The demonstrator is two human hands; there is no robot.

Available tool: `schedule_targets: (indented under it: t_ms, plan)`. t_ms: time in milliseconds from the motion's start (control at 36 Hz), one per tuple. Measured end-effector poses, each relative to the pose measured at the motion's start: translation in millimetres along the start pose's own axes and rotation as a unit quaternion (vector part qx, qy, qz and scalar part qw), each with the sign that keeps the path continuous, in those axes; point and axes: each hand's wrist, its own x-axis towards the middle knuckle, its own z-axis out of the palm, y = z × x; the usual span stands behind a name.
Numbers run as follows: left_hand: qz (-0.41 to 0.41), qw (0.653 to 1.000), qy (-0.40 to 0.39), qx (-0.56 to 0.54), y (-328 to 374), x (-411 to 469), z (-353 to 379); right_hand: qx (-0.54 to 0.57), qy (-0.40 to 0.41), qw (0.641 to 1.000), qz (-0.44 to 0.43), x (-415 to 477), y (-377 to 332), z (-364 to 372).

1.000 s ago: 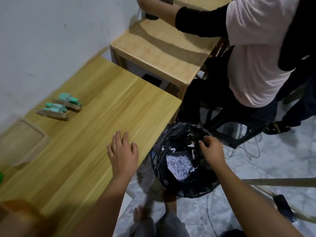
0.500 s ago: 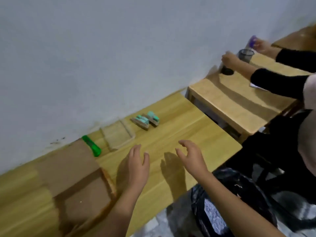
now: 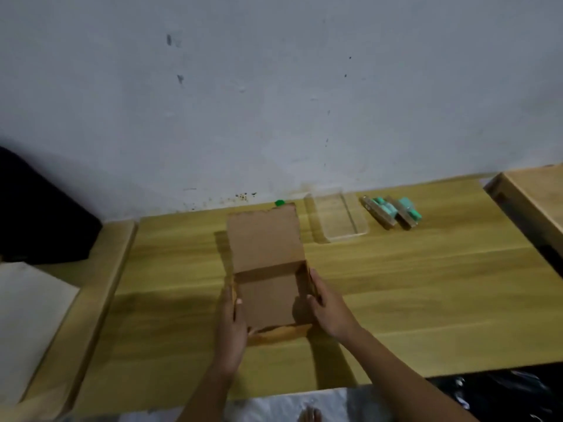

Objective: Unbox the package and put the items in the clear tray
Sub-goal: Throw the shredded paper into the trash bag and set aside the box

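Note:
An open brown cardboard box (image 3: 269, 296) sits in the middle of the wooden table (image 3: 426, 284), its lid flap raised toward the wall. I see nothing inside it. My left hand (image 3: 233, 321) grips the box's left wall, thumb over the rim. My right hand (image 3: 327, 309) grips the right wall the same way. The clear tray (image 3: 338, 219) lies at the back right of the box, with nothing in it. Two teal items on brown cards (image 3: 393, 211) lie on the table just right of the tray.
A green object (image 3: 279, 203) peeks out behind the box lid, by the wall. A second wooden table (image 3: 536, 196) adjoins at the right. A black bag (image 3: 502, 394) sits below the table's front right edge. A dark object (image 3: 36, 214) and a white sheet (image 3: 27, 315) lie at left.
My view swung left from the black bag to the box. Both hands moved from above the table onto the box's side walls and took hold of them.

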Motion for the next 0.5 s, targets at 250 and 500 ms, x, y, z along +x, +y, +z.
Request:
schedule_targets:
  t_ms: [250,500]
  plan:
    - [0.091,0.984,-0.139,-0.064,68,-18,66,0.097,0.188,0.976,0.041,-53,24,-102]
    - [0.206,0.898,-0.390,0.003,122,-117,216,0.093,0.423,0.890,0.144,-211,105,-220]
